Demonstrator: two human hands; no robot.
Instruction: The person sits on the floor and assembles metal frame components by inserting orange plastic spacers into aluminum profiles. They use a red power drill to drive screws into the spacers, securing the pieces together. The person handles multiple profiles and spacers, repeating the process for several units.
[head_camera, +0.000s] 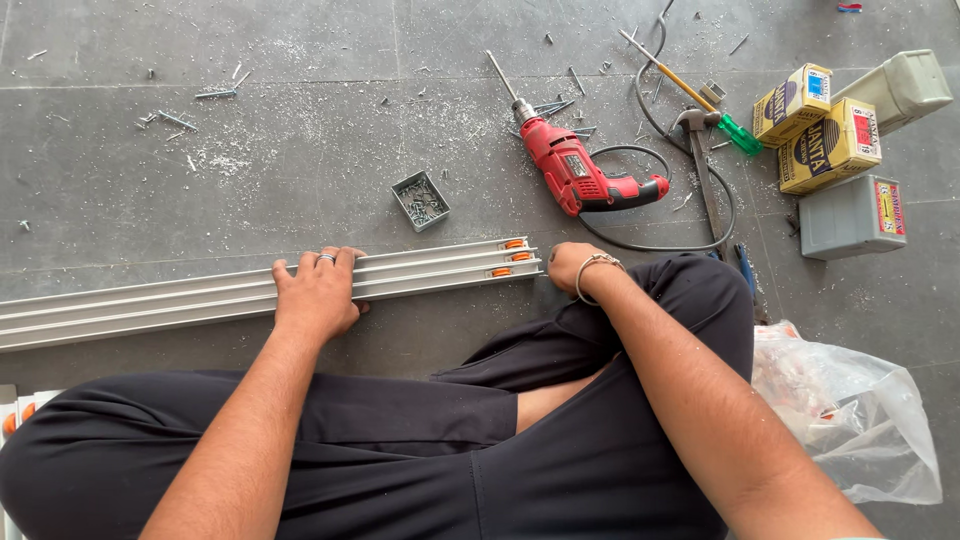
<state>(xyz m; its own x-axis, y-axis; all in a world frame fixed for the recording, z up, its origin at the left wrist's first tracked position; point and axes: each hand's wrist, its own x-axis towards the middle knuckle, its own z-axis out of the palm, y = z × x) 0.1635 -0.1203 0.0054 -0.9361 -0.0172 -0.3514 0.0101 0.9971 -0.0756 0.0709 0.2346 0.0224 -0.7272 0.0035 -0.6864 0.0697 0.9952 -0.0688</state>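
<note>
Seated worker, seen from above, on a grey tiled floor (250, 160). A long silver aluminium channel rail (150, 300) lies across the floor just beyond the knees, with small orange rollers (512, 257) set at its right-hand end. The left hand (318, 293) lies palm-down on the rail, fingers spread flat and pressing rather than curled round it. The right hand (572, 266), wearing a metal bracelet, sits at the rail's end by the rollers; its fingers are folded under, and whether they pinch anything cannot be made out. At 12 o'clock from the rollers lies a red corded electric drill (578, 175); at 11 o'clock, a small grey square box of screws (420, 200). At 2 o'clock stand yellow cardboard cartons (828, 145).
</note>
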